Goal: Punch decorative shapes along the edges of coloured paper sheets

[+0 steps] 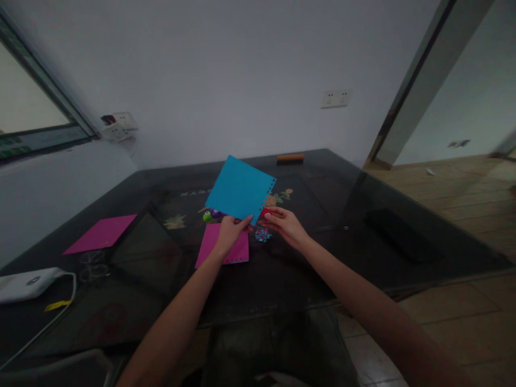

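Note:
A blue sheet [241, 189] with notches along its right edge is held up at a slant above the table. My left hand [234, 232] pinches its bottom corner. My right hand [288, 223] is closed on a small red object [266, 213] at the lower end of the notched edge; its kind is too unclear to name. Below and between the hands lies a pile of small pink, blue and white pieces [263, 234]. A pink sheet [237, 251], notched along its near edge, lies partly under my left hand. Small green [207, 216] and purple round things peek out behind the blue sheet.
Another pink sheet [100, 234] lies at the left of the dark glossy table [282, 285]. Near it are a white power strip [30, 285] with a cable and a yellow strip [57, 306]. A black oblong [397, 234] lies at right, an orange-brown bar [290, 158] by the wall.

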Demonstrator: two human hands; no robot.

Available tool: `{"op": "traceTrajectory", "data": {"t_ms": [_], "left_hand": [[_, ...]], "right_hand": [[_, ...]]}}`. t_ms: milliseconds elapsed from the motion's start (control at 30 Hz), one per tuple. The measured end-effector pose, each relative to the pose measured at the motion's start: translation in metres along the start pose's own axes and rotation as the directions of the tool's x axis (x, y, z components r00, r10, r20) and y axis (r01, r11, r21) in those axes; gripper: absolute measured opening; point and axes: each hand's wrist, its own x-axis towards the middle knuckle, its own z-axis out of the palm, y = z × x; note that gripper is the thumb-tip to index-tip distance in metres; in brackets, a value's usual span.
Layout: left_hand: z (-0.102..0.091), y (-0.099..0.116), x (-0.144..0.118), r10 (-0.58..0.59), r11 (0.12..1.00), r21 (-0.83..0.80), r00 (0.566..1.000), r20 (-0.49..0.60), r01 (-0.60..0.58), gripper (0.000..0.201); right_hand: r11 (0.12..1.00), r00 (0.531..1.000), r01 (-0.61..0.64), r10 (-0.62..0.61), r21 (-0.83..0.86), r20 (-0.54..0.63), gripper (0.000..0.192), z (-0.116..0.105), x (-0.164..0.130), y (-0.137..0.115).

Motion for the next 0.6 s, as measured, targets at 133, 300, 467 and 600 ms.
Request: {"op": "traceTrajectory", "data": {"t_ms": [133,300,467,600], "left_hand": [[-0.0002,0.0018,-0.0011,0.021,0.999,0.034,1.000,-0.001,-0.021,0.023],[0.0006,0.0061,-0.0037,0.041,0.999,0.036,0.999,-0.003,-0.041,0.022],[0.0029,0.0089,-0.0059,0.040,0.999,-0.002,0.999,-0.012,-0.040,0.017],[0.0062,0.0059,-0.0055,0.016,0.996,-0.085,1.000,0.011,-0.015,0.014]], "right_hand": [[1.000,1.000,-0.008,0.008,-0.010,0.008,0.033,-0.0002,0.0007,-0.0002],[1.000,1.000,0.002,-0.002,-0.009,0.009,0.032,-0.0002,0.0009,-0.0003],[0.999,1.000,0.008,-0.009,-0.032,-0.006,0.033,-0.0007,0.0011,0.0009],[0.998,1.000,-0.001,-0.001,-0.065,-0.023,0.034,0.0000,0.0006,0.0015]]}}
